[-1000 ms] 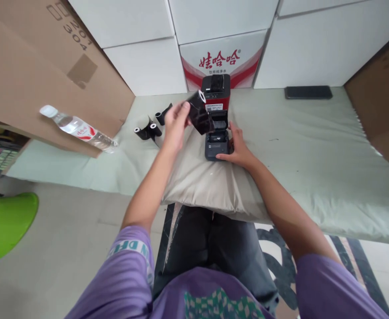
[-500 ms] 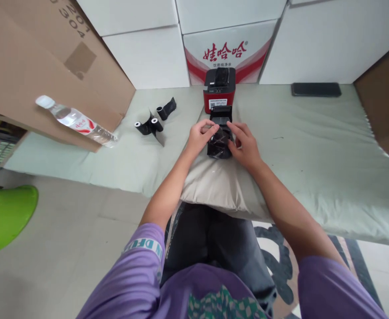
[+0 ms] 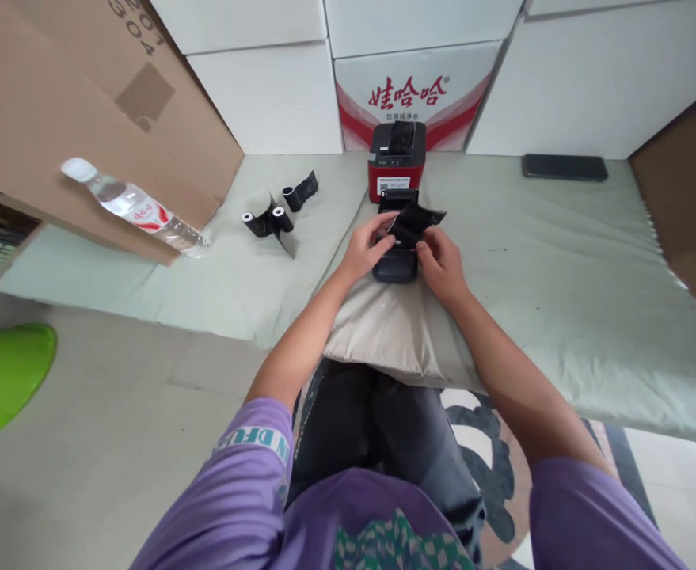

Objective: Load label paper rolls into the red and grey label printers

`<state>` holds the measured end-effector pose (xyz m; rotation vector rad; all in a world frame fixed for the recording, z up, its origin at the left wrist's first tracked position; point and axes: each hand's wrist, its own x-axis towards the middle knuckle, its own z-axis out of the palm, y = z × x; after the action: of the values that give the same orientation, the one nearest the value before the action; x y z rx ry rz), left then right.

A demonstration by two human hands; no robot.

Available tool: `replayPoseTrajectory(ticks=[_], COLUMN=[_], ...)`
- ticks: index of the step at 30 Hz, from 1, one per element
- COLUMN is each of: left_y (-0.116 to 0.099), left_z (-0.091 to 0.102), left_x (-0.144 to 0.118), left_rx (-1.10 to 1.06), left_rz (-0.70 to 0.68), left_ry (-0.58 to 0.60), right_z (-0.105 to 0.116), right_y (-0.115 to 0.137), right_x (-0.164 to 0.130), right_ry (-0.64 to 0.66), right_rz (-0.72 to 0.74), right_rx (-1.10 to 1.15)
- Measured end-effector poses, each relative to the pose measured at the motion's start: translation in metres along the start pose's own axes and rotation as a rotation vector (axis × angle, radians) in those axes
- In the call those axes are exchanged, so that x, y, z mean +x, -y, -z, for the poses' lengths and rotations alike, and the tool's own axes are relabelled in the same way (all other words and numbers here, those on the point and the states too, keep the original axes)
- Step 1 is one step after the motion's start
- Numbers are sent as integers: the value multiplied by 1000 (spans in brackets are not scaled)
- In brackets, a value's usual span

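Note:
Both hands hold a small black roll with a loose strip [image 3: 407, 228] over a black portable printer [image 3: 395, 267]. My left hand [image 3: 368, 247] pinches its left side. My right hand [image 3: 443, 257] has its fingers closed on the right side. The strip's free end sticks up and out to the right. Below the hands the printer's rounded front shows, and its raised lid [image 3: 400, 197] stands behind them; its inside is mostly hidden. Just behind is a red and black printer [image 3: 396, 162] with a black strip on top.
Several similar black rolls [image 3: 268, 221] lie to the left on the green cloth [image 3: 561, 293]. A water bottle [image 3: 139, 210] leans near a large brown carton [image 3: 104, 119]. White boxes [image 3: 264, 99] line the back. A dark phone-like slab [image 3: 564, 167] lies at the right.
The black roll and strip, earlier low over the printer's front, are now raised, with the free end up and right. The printer's front is uncovered. Both hands still grip the roll.

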<state>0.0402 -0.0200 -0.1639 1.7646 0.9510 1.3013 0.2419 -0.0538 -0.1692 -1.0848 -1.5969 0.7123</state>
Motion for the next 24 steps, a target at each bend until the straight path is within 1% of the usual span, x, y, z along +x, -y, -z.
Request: replayPoseTrajectory(ticks=[3,5,10,12,14,17,20,22,24], left_y=[0,1,2,3,3,5,9,13,16], left_z=[-1,0,6,7,5,1,-1,-1,-1], left_x=[0,2,7,9,11,13,15,15,16], left_rx=[-18,-47,-55,-65,-81,-73,-20,5,27], left_rz=[-15,-16,-45,-10,67,153,122,76,65], left_ry=[36,27,-104,-156,-193,-219,-215,-190,-151], right_z=[2,2,2,3,5,8,8,7,5], right_y=[-1,-2,-2,-1,2,7,15,20,23], right_x=[1,1,1,2,2,2,0,-3,-4], right_ry=[48,55,14,-18,-57,-75,-13,46,96], right_rz=[-24,-36,-42,-41,-41,-22,14,25,34], right_rx=[53,68,81,82,73,58,17,-17,-52])
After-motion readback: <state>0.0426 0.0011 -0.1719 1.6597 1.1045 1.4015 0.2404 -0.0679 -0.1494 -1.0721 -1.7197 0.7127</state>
